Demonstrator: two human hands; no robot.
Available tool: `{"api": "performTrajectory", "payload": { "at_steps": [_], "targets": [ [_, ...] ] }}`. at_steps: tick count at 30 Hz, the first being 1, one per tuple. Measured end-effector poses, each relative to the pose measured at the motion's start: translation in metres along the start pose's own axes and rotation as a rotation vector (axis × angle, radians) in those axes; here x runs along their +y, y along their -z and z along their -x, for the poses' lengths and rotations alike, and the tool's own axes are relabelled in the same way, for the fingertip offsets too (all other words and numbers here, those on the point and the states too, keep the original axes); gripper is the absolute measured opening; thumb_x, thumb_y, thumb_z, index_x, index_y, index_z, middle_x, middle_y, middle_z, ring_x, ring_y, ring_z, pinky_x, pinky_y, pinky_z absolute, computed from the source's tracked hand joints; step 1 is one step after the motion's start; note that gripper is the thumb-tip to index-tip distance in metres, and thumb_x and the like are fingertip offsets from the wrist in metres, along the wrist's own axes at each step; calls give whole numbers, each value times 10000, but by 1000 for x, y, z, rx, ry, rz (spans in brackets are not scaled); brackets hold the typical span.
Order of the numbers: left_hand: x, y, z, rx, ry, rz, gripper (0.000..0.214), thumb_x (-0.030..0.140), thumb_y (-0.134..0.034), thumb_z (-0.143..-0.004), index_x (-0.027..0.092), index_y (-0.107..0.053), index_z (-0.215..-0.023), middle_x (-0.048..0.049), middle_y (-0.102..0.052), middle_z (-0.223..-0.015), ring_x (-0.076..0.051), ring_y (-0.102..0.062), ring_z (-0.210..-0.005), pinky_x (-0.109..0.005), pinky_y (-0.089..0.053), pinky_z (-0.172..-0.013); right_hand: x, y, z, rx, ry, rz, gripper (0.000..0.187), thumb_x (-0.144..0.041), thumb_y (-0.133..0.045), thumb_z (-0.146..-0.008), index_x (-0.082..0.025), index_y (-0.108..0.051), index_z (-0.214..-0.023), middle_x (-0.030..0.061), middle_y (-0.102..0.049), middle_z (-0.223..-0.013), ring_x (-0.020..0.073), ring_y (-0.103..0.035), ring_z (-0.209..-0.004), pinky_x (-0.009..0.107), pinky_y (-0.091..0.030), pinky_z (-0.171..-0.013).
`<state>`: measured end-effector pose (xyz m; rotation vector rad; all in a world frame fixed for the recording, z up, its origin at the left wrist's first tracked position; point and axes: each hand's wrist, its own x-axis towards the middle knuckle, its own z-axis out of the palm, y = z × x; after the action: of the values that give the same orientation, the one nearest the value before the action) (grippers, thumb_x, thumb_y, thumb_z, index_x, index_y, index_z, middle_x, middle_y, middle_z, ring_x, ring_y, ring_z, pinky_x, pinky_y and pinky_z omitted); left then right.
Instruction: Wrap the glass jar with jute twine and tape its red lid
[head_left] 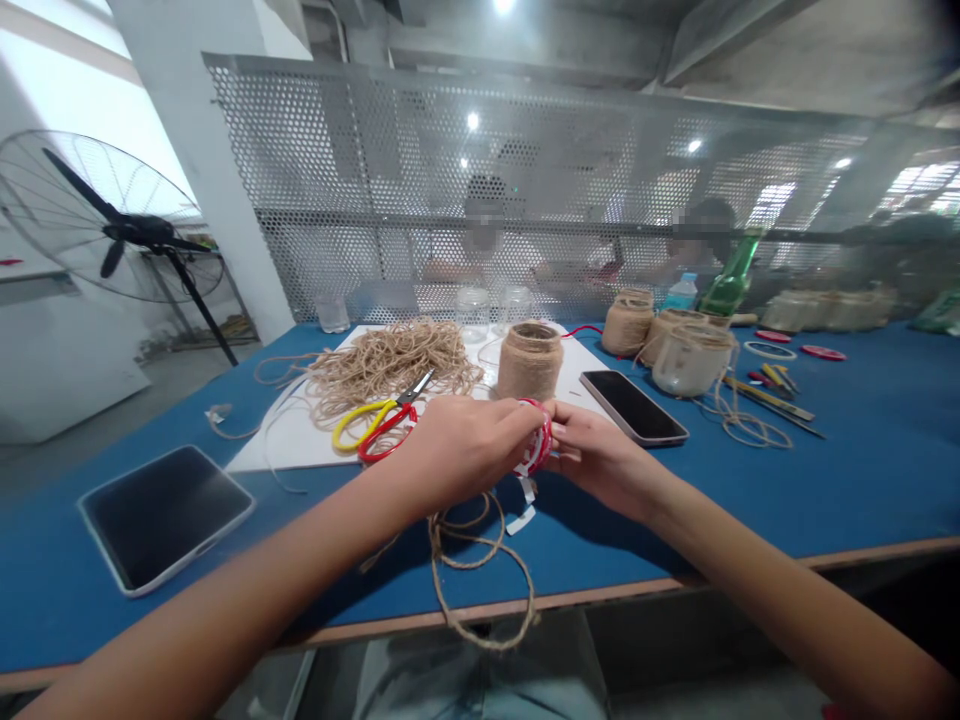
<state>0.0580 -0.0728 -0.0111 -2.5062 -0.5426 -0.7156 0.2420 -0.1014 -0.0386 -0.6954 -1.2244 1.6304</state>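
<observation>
In the head view, my left hand (472,440) is closed round a red and white roll of tape (534,440). My right hand (592,450) pinches the roll's right side, some of its fingers curled behind. A short white strip (520,520) dangles below the roll. Just behind the hands stands a jar wrapped in twine (529,362). Scissors (386,420) with one yellow and one red handle lie partly open left of my left hand. Loops of twine (480,560) hang over the table's front edge beneath my hands.
A heap of twine (397,360) covers part of a white sheet (262,445). A tablet (166,518) lies left, a phone (634,407) right. Further right are more jars (694,360), a green bottle (733,275) and tools (772,395). Perforated metal screen (375,170) behind; people beyond it.
</observation>
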Motion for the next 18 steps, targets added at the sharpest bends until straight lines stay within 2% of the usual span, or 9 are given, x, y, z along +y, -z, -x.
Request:
{"api": "performTrajectory", "payload": {
  "at_steps": [7,11,18],
  "targets": [
    [-1,-1,0,-24,1,-5,199,279,-359,-890,188,-519,-815,22,-630,-702,-100,-566,-572,-228,-267,-458,2,1,0,-21,3,-31,95,-230,-612,-772,-156,-558,-795,3,-547,-761,103,-521,-689,260,-432,-706],
    [0,-2,1,-19,11,43,199,311,-368,-887,192,-526,-899,9,-652,-762,-106,-593,-638,-217,-321,-498,1,1,0,-23,5,-35,93,-227,-617,-767,-159,-557,-788,-3,-555,-728,101,-524,-667,258,-433,-699],
    [2,0,1,-142,193,221,206,337,-405,-864,201,-531,-953,8,-659,-793,-104,-593,-643,-211,-377,-565,1,1,1,-34,6,-19,98,-240,-605,-779,-161,-556,-811,17,-574,-795,115,-538,-723,274,-428,-731]
  ]
}}
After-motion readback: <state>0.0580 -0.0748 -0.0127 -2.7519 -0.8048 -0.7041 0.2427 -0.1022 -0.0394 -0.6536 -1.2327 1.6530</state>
